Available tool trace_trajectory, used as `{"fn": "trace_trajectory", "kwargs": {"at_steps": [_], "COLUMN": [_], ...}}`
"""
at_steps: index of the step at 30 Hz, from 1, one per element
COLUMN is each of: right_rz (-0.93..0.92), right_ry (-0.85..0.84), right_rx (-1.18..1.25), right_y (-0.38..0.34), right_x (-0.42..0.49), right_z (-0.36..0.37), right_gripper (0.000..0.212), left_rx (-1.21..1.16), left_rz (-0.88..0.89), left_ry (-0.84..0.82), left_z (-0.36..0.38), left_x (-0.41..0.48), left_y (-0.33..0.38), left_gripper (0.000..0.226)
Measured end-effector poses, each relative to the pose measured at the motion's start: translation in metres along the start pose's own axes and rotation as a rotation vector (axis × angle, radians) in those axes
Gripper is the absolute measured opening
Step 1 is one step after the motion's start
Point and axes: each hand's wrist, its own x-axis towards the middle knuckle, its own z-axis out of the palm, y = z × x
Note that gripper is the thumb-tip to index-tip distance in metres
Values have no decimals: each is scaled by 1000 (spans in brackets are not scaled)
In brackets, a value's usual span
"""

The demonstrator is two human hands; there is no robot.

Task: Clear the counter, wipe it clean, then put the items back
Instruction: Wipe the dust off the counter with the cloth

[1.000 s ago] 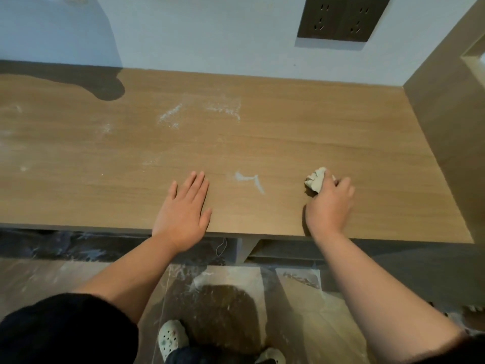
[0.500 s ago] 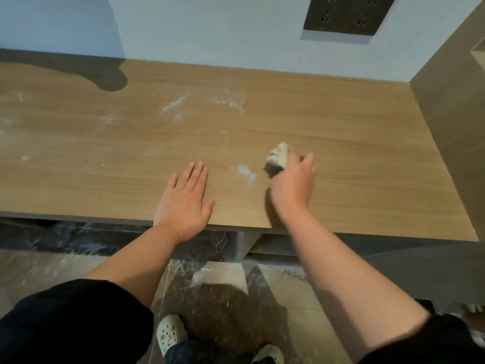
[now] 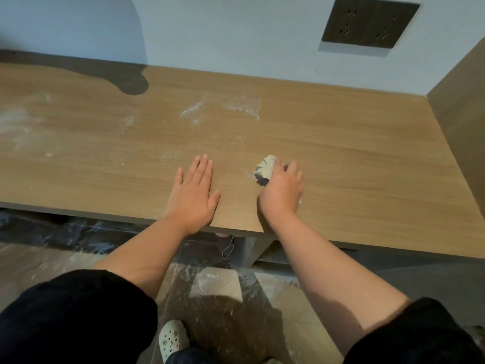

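The wooden counter (image 3: 341, 143) runs across the view, with white dust smears (image 3: 220, 110) near its back middle and more dust (image 3: 18, 124) at the far left. My right hand (image 3: 283, 193) grips a crumpled pale rag (image 3: 266, 168) and presses it onto the counter near the front edge. My left hand (image 3: 195, 193) lies flat on the wood, palm down and fingers straight, a short way left of the rag. No other items stand on the counter.
A wooden side panel (image 3: 459, 114) closes the counter on the right. A dark double socket plate (image 3: 370, 22) sits on the white wall behind. Below the front edge are a dusty floor and my pale clog (image 3: 172, 340).
My right hand swept the rag from the right towards the left hand, over the white streak, which is now nearly gone. The left hand stayed flat in place.
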Motion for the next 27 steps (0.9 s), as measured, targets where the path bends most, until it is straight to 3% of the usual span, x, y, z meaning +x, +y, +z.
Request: {"fn": "trace_trajectory", "kwargs": {"at_steps": [3, 7, 10, 15, 19, 21, 24, 27], "right_rz": [60, 137, 61, -220, -171, -170, -121, -244], "right_ry": [10, 86, 68, -90, -62, -29, -114, -171], "right_rx": [187, -6, -62, 65, 203, 140, 14, -70], "right_y": [18, 46, 26, -16, -15, -11, -11, -25], "right_x": [26, 46, 37, 12, 41, 73, 110, 120], "right_z": [-22, -30, -12, 9, -6, -13, -9, 7], "right_gripper": [59, 54, 55, 56, 51, 56, 53, 49], "left_rx": [1, 16, 38, 35, 32, 15, 1, -7], "left_rz": [-112, -114, -126, -136, -134, -133, -129, -129], "left_ry": [0, -17, -20, -28, -21, -11, -10, -7], "left_z": [-2, -3, -4, -3, -4, -4, -5, -4], "left_x": [4, 5, 5, 5, 6, 6, 6, 5], "left_y": [-17, -18, -17, -17, -17, -18, -18, -18], "left_gripper": [64, 63, 64, 65, 65, 64, 64, 64]}}
